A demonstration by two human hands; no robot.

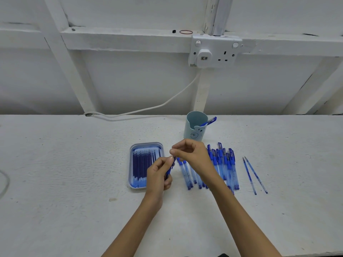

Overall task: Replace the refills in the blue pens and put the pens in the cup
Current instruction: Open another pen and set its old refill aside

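Beside rectangular tray [146,147], slim translucent pens [225,164]

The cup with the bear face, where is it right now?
In the head view the cup stands upright on the table, right of centre, behind the right hand and the pile of blue pens, one pen leaning in it.

You've got see-through blue plastic pens [222,164], dark blue thin refills [142,164] in a pale blue rectangular tray [146,144], and a bear-face-printed pale blue plastic cup [193,132].
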